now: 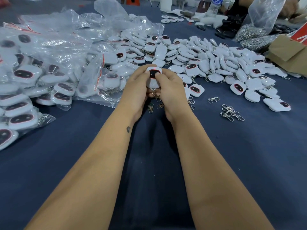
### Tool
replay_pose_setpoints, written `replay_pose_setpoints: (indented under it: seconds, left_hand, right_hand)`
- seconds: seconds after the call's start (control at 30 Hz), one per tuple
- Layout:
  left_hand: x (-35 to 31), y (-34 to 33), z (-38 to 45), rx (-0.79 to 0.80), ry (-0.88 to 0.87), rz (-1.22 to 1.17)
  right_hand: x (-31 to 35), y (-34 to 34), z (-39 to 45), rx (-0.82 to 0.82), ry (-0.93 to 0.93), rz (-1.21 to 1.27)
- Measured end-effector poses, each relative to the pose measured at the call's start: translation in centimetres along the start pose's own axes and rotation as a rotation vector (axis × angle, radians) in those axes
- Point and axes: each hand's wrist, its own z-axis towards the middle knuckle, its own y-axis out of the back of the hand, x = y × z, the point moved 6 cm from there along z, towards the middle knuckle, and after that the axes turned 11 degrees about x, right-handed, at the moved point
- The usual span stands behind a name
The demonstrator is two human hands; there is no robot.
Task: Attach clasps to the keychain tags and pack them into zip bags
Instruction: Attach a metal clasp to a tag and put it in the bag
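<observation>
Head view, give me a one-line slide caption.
Both hands, left and right, hold a white keychain tag with a clasp hanging below.

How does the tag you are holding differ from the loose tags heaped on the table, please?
The held tag is gripped upright by the left hand and right hand; the heaped tags lie untouched.
The held tag faces the camera; many heaped tags lie face down.
Both are white with dark faces.
</observation>
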Motion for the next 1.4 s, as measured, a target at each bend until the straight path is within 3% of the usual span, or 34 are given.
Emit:
replay_pose_setpoints:
  seconds: [0.53,1.0,1.2,1.33,1.4]
  left_hand:
    - [0.0,0.1,-0.4,-0.032,-0.019,0.09]
    - [-0.4,0.3,-0.5,-0.107,-0.028,-0.002]
    - [-2.1,1.0,-1.8,-0.294,-0.246,0.447]
    - [-3.3,2.0,-2.2,-0.43,-0.281,0.869]
    - [-3.4,2.1,-1.9,-0.424,-0.28,1.109]
  right_hand:
    - [0.0,0.1,-0.2,-0.041,-0.022,0.038]
    - [0.4,-0.3,-0.3,-0.016,0.007,0.0]
    - [0.7,0.1,-0.6,-0.134,0.055,0.052]
    - [0.6,1.3,-0.7,-0.226,0.018,-0.022]
    - [0.5,1.6,-0.8,-0.243,0.011,0.006]
